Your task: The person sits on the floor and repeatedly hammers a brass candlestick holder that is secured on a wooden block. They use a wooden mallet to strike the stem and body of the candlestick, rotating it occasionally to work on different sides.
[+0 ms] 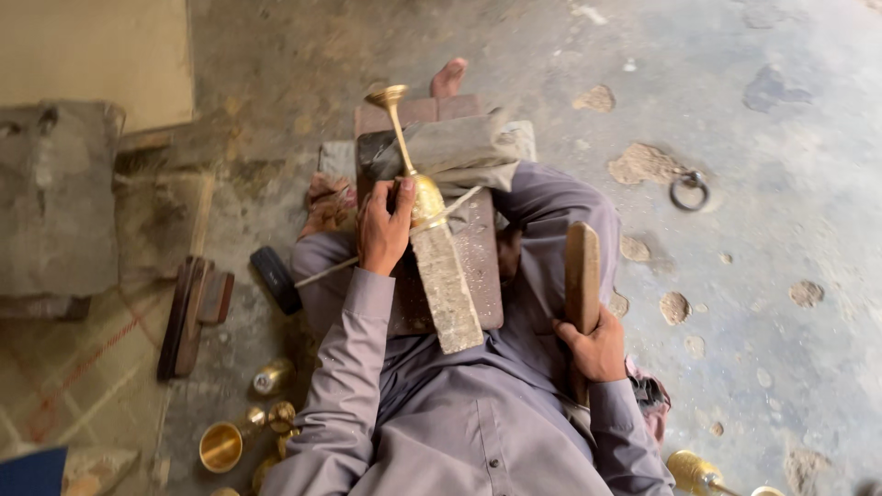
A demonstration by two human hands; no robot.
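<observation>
Bottom left of frame: loose brass cups (221, 446) on the floor. Right hand (595, 348), lower right of centre, fist closed around a flat wooden paddle (582, 276) held upright, clear of the work. Left hand (385, 227), centre, wrapped around a brass stemmed piece (411, 165), pinning it on a rough grey slab (446, 287) over a wooden block (478, 248) on the lap. Flared end points to top centre. Iron ring (689, 189) on the concrete, upper right.
</observation>
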